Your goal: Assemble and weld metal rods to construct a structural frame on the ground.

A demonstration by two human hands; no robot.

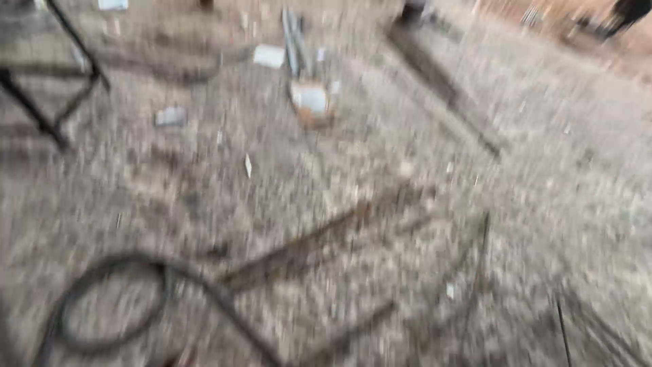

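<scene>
We looked down on a rough, gravelly floor (pixel 421 143), and the whole view was smeared by motion blur. Neither our left hand nor our right hand was in the picture, so we could not say whether they were open, closed or holding anything. Nearest to us, at the lower left, a dark hose (pixel 109 306) lay in a loop on the floor. Just beside it, thin rusty metal rods (pixel 319 238) lay flat, running toward the right. Farther off, near the top centre, a small pale box (pixel 310 100) sat beside a bundle of grey pipes (pixel 293 41). At the upper left stood a black metal frame (pixel 51 95). Pale scraps were scattered between them.
</scene>
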